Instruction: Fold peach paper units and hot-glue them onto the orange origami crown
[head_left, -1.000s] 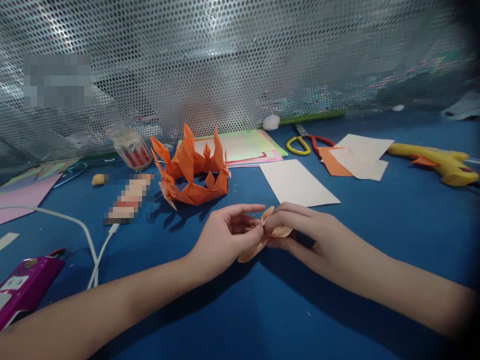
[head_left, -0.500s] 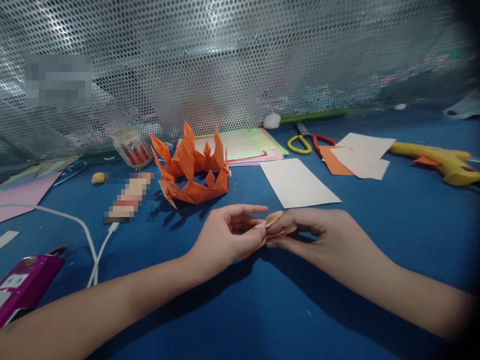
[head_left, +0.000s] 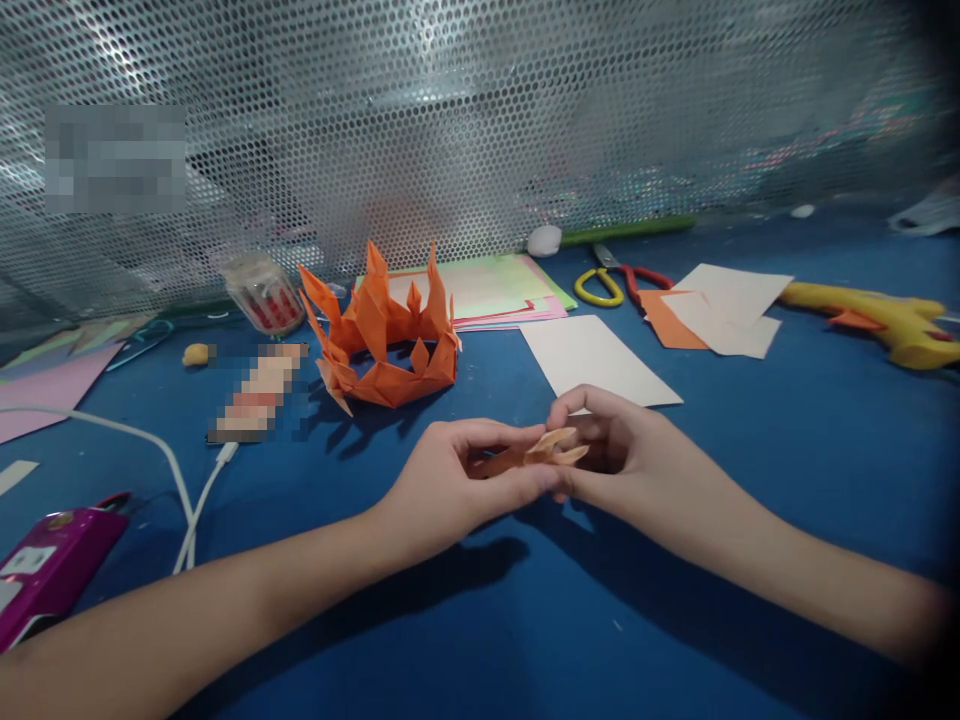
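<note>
Between my fingertips is a small piece of folded pale-orange paper [head_left: 553, 446], its narrow flaps pointing right. My left hand [head_left: 454, 470] grips it from the left, thumb below and fingers above. My right hand [head_left: 649, 450] curls around its right end, with the thumb against the lower side and the index finger arched above. Part of the paper is hidden inside the hands. Beyond them to the left stands an orange folded-paper crown [head_left: 390, 385] with pointed tips. A cream sheet of paper [head_left: 592, 355] lies just behind my right hand.
Scissors with yellow and red handles [head_left: 600, 290], cream and orange paper pieces [head_left: 720, 310] and a yellow glue gun [head_left: 862, 305] lie at the right. Left are a jar [head_left: 266, 300], a blurred-out phone [head_left: 259, 395], a white cable [head_left: 180, 480] and a purple object [head_left: 64, 560]. Perforated metal [head_left: 450, 130] closes the back.
My right index finger has lifted off the paper and arches above it. The left fingers have closed down over the paper, and its flaps now stand slightly apart.
</note>
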